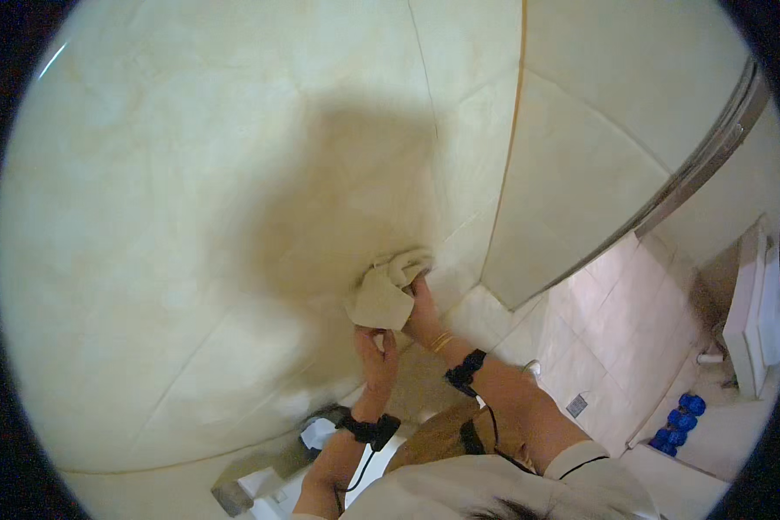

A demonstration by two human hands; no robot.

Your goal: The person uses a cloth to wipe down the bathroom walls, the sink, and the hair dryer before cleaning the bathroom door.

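Observation:
A beige cloth [382, 300], folded and bunched at its upper end, lies against a cream marbled tile wall [188, 162]. My right hand [422, 304] grips the bunched end at the cloth's right side, close to the wall. Below it, my left hand [377, 351] has its fingertips at the cloth's lower edge, thumb and finger bent towards each other. The cloth hides some fingers of both hands. Each wrist wears a black strap with a cable, and the right one also has gold-coloured bangles. A broad shadow falls on the wall around the cloth.
A wall corner [508, 162] runs down right of my hands. Farther right are a metal-edged frame [702, 156], tiled floor [598, 325] with a drain cover [577, 405], blue round objects [679, 419] and a white fixture [747, 318]. A dark bin with a pale liner [318, 432] stands lower left.

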